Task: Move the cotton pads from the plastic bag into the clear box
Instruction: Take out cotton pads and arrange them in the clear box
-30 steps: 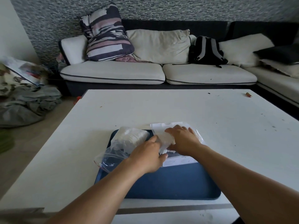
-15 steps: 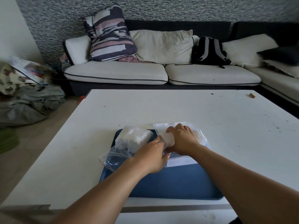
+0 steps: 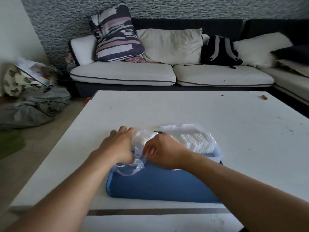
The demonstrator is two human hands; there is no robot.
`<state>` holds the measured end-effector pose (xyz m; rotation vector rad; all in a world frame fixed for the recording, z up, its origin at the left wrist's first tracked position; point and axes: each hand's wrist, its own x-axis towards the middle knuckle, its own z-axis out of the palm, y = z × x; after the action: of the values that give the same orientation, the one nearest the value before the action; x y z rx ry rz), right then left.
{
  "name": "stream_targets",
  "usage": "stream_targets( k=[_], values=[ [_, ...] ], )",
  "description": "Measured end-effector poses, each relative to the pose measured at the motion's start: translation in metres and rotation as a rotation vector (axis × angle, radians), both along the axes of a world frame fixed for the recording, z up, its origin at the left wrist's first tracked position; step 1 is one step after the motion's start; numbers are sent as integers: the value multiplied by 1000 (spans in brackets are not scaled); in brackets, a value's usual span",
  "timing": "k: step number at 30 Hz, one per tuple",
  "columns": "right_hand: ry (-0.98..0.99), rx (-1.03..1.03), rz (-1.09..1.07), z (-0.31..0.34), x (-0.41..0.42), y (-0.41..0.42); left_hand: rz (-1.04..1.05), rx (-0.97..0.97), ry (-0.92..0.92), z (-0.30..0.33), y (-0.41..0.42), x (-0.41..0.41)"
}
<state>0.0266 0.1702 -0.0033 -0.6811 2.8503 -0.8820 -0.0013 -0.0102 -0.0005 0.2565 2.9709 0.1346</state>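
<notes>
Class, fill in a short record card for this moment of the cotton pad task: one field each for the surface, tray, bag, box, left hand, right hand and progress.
Surface: white table
Tray: blue tray near the table's front edge
Bag: plastic bag on the tray's left part, some cotton pads inside
Box: clear box on the tray's right part, holding a row of pads
Left hand: left hand grips the bag
Right hand: right hand at the bag's opening, fingers curled; grip unclear
Progress: part done
</notes>
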Motion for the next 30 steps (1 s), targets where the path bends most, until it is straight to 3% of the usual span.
stream_targets(
  k=[7, 12, 15, 20, 25, 30],
  values=[
    [-136, 93, 258, 0, 11, -26, 66, 159, -145, -8, -24, -5],
    [-130, 94, 289, 4, 14, -32, 45, 75, -264, -9, -39, -7],
    [-131, 234, 243, 0, 14, -25, 50, 201, -10, -15, -35, -13],
    [105, 333, -1, -2, 1, -16, -22, 427, 457, 2, -13, -7],
    [225, 345, -49, 8, 0, -18, -120, 478, 461, 6, 6, -1],
    [173, 616, -112, 8, -2, -20, -133, 527, 455, 11, 21, 11]
  ],
)
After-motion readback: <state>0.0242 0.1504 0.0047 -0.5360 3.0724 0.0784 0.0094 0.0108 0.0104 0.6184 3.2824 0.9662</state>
